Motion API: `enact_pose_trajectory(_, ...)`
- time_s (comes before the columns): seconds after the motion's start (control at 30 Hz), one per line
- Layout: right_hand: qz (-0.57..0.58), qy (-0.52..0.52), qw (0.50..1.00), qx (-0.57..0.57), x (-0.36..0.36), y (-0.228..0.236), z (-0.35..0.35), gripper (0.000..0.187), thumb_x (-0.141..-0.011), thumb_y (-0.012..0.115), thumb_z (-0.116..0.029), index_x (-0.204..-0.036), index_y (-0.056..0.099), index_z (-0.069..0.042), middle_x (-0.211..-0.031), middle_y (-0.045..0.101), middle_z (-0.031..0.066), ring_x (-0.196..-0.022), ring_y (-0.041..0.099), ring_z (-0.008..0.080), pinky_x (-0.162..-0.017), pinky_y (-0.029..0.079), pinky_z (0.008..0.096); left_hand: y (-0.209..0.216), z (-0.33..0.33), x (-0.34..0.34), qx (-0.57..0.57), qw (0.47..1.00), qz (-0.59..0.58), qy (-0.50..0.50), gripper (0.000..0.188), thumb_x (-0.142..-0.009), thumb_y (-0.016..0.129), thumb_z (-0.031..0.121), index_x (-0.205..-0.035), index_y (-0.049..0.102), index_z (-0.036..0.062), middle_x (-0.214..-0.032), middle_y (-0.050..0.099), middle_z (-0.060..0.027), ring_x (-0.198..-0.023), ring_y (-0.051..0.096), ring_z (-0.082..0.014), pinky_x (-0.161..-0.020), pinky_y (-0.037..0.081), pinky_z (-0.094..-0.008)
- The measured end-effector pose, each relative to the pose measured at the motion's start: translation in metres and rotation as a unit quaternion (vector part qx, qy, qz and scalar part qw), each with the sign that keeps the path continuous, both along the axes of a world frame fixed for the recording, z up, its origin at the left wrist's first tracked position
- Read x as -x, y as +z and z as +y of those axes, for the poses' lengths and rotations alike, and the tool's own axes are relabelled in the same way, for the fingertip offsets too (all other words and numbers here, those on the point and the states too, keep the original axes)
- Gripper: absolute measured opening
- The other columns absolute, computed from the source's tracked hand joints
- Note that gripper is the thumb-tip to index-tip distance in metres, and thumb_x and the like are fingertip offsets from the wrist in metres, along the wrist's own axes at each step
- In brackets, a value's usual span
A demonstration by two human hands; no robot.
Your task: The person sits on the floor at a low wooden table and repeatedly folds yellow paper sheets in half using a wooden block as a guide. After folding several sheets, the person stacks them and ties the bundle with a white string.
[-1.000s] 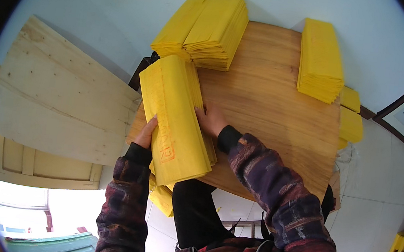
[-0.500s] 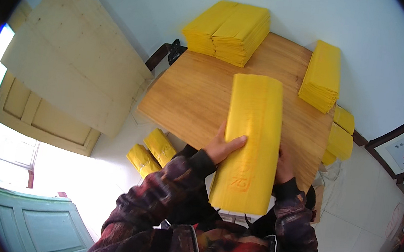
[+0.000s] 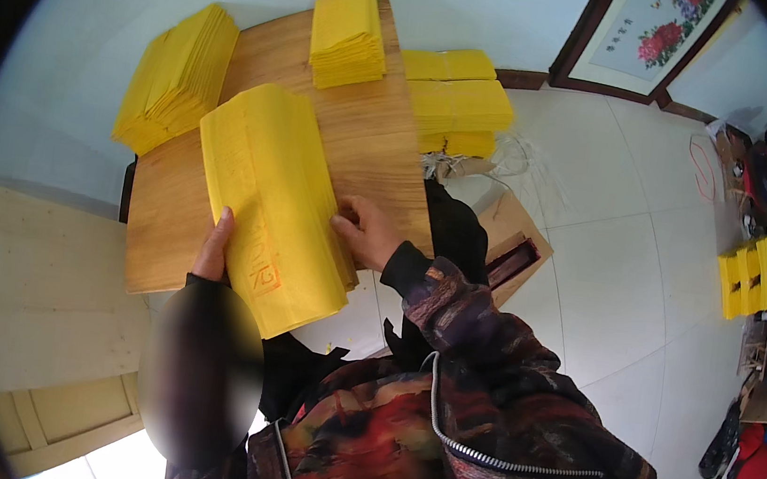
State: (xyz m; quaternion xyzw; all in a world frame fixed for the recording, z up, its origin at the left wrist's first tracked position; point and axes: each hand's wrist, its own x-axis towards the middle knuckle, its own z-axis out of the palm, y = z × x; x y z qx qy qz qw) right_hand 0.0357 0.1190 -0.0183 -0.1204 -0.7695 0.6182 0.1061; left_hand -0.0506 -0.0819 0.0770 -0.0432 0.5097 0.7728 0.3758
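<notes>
A thick stack of folded yellow paper (image 3: 266, 188), with faint red marks near its close end, slants over the near part of the wooden table (image 3: 373, 167). Its close end juts past the table edge toward me. My left hand (image 3: 214, 249) grips the stack's left side, thumb on top and the other fingers hidden beneath it. On the opposite side, the curled fingers of my right hand (image 3: 365, 231) hold the layered edge of the stack.
Two more yellow paper stacks stand on the table: one at the far left (image 3: 180, 74), one at the back (image 3: 346, 32). Yellow bundles (image 3: 455, 106) are piled beyond the table's right side. A cardboard box (image 3: 534, 243) sits on the floor; a pale board (image 3: 46, 296) leans at left.
The view has swung right, bringing the right-hand floor and shelf area into sight. The stack now tilts to the left, and my right hand shows more fully at its side.
</notes>
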Motion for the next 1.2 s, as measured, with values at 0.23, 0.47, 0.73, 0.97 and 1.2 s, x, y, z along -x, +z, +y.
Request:
enact_pose_trajectory(0.23, 0.015, 0.043, 0.999, -0.005, -0.008, -0.022, 0.025, 0.021, -0.084, 0.056, -0.012, -0.100, 0.057, 0.001, -0.092, 0.061, 0.0124, -0.087, 0.058, 0.0211, -0.077, 0.046, 0.0311, -0.014, -0.013, 0.010, -0.001, 0.996, 0.083, -0.038, 0.058, -0.090, 0.049, 0.039, -0.132, 0.035, 0.0018, -0.124, 0.050, -0.0157, -0.108, 0.053, -0.0248, -0.090, 0.046, -0.0367)
enact_pose_trajectory(0.47, -0.046, 0.057, 0.989, 0.127, -0.014, -0.019, 0.035, 0.019, -0.088, 0.052, -0.010, -0.104, 0.056, -0.001, -0.091, 0.059, 0.0061, -0.084, 0.056, 0.0135, -0.072, 0.045, 0.0243, -0.046, -0.028, 0.000, -0.025, 0.979, 0.200, 0.038, 0.061, -0.089, 0.056, 0.025, -0.138, 0.025, 0.0049, -0.119, 0.050, -0.0116, -0.103, 0.051, -0.0190, -0.086, 0.045, -0.0305)
enact_pose_trajectory(0.73, -0.053, 0.042, 0.979, 0.191, -0.009, -0.037, 0.038, 0.016, -0.088, 0.051, -0.013, -0.100, 0.058, -0.004, -0.090, 0.059, 0.0048, -0.080, 0.054, 0.0128, -0.070, 0.045, 0.0252, -0.044, -0.035, -0.008, 0.022, 0.988, 0.147, 0.040, 0.074, -0.088, 0.055, 0.040, -0.142, 0.015, 0.0093, -0.132, 0.040, -0.0092, -0.117, 0.042, -0.0199, -0.090, 0.041, -0.0302)
enact_pose_trajectory(0.97, -0.053, 0.056, 0.991, 0.109, -0.010, -0.026, 0.043, 0.016, -0.090, 0.049, -0.011, -0.101, 0.055, 0.000, -0.095, 0.060, 0.0075, -0.086, 0.059, 0.0154, -0.075, 0.048, 0.0264, -0.051, -0.040, 0.011, 0.004, 0.986, 0.165, 0.011, 0.077, -0.086, 0.053, 0.046, -0.143, 0.015, 0.0109, -0.140, 0.031, -0.0092, -0.128, 0.031, -0.0234, -0.095, 0.037, -0.0354)
enact_pose_trajectory(1.2, -0.071, 0.052, 0.982, 0.166, -0.010, -0.012, 0.045, 0.018, -0.088, 0.053, -0.012, -0.101, 0.054, 0.000, -0.088, 0.060, 0.0080, -0.079, 0.060, 0.0147, -0.069, 0.047, 0.0261, -0.031, -0.026, 0.026, -0.056, 0.990, 0.129, 0.005, 0.052, -0.092, 0.047, 0.031, -0.136, 0.033, 0.0057, -0.131, 0.045, -0.0076, -0.116, 0.046, -0.0197, -0.092, 0.041, -0.0310)
